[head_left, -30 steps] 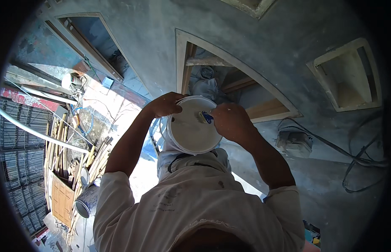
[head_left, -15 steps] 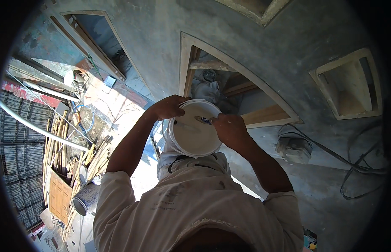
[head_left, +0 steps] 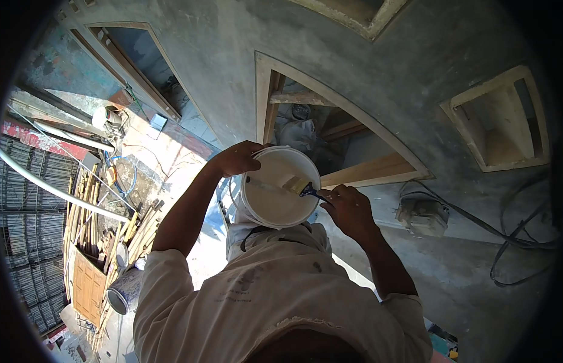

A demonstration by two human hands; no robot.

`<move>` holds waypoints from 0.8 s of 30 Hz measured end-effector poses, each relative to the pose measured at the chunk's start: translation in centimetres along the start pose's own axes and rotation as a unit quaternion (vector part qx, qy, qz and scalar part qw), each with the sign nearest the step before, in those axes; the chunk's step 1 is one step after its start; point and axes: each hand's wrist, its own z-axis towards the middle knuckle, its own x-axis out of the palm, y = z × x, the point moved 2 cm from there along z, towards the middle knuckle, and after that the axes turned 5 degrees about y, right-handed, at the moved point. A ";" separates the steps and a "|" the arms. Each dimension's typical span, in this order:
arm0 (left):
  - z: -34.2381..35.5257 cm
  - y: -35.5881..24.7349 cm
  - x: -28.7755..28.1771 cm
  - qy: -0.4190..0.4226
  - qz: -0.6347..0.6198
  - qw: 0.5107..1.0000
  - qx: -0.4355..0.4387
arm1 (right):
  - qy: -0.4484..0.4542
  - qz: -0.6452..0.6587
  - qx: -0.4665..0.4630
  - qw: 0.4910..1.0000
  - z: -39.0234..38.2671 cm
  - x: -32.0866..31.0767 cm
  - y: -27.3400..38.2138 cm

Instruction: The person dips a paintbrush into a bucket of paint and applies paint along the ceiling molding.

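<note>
A round white bucket (head_left: pixel 275 209) is held up in front of my chest, with pale, creamy paint (head_left: pixel 270 181) visible inside. My left hand (head_left: pixel 238 159) grips its rim on the left side, thumb over the edge. In my right hand (head_left: pixel 349 207) is a paintbrush (head_left: pixel 306 189) with a dark blue handle. Its pale bristles are over the inside of the bucket near the right rim; I cannot tell whether they touch the paint.
A grey wall with a window frame (head_left: pixel 408 158) rises ahead, and a box-shaped opening (head_left: pixel 454 115) is at right. Cables (head_left: pixel 505 237) hang beside a wall-mounted box (head_left: pixel 423 215). Down at left lie wooden poles (head_left: pixel 139 236), a brown door panel (head_left: pixel 88 281) and another bucket (head_left: pixel 125 291).
My right hand has drawn back to the right and slightly down, off the bucket's rim. More of the brush, with its bristles, now shows. The left hand keeps its grip.
</note>
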 end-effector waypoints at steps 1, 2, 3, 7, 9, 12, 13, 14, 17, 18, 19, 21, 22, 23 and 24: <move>0.1 0.0 0.0 -0.005 -0.012 1.000 0.007 | 0.001 0.000 0.001 1.000 0.0 -0.1 -0.1; 0.3 0.0 -0.2 -0.004 -0.013 1.000 0.006 | 0.014 0.017 0.016 1.000 0.1 -0.1 -0.3; 0.2 -0.6 -0.3 -0.005 -0.004 1.000 0.007 | 0.026 0.036 0.030 0.999 0.1 -0.1 -0.5; 0.7 -0.1 -0.9 -0.007 0.011 1.000 0.017 | 0.001 0.071 0.043 0.997 0.4 -0.2 -1.0; 0.4 0.0 -0.6 0.001 -0.008 1.000 0.010 | -0.061 0.085 0.023 0.994 -0.4 -0.8 -0.7; -0.5 -1.9 -0.2 -0.027 0.100 0.994 -0.015 | -0.060 0.122 0.033 0.990 -1.4 0.7 -1.5; 0.4 0.3 -0.7 -0.022 0.147 0.989 -0.003 | -0.045 0.092 0.034 0.994 -1.2 1.1 -1.6; 1.1 1.1 -0.8 -0.013 0.116 0.993 -0.008 | -0.020 0.095 0.054 0.994 -1.3 1.5 -2.1; 0.8 2.9 -0.5 0.015 0.035 0.999 -0.034 | 0.028 0.112 0.074 0.991 -2.9 2.5 -2.5; 0.3 2.8 -0.4 -0.001 0.052 0.997 -0.054 | 0.035 0.099 0.070 0.992 -3.3 2.7 -2.5; -0.4 2.2 -0.3 -0.015 0.077 0.996 -0.044 | 0.072 0.110 0.081 0.988 -3.4 1.9 -1.9; 0.0 1.7 -0.5 -0.020 0.108 0.994 -0.022 | 0.073 0.116 0.066 0.988 -3.0 3.2 -3.1; 0.8 2.4 -0.9 -0.013 0.117 0.993 -0.010 | 0.037 0.109 0.037 0.993 -2.7 5.7 -4.5; 2.2 5.3 -1.4 -0.026 0.089 0.996 0.019 | -0.148 0.045 0.003 0.988 -3.7 6.6 -3.4; 3.1 8.0 -2.3 -0.051 0.047 0.997 0.041 | -0.152 0.041 -0.005 0.988 0.7 17.5 -8.4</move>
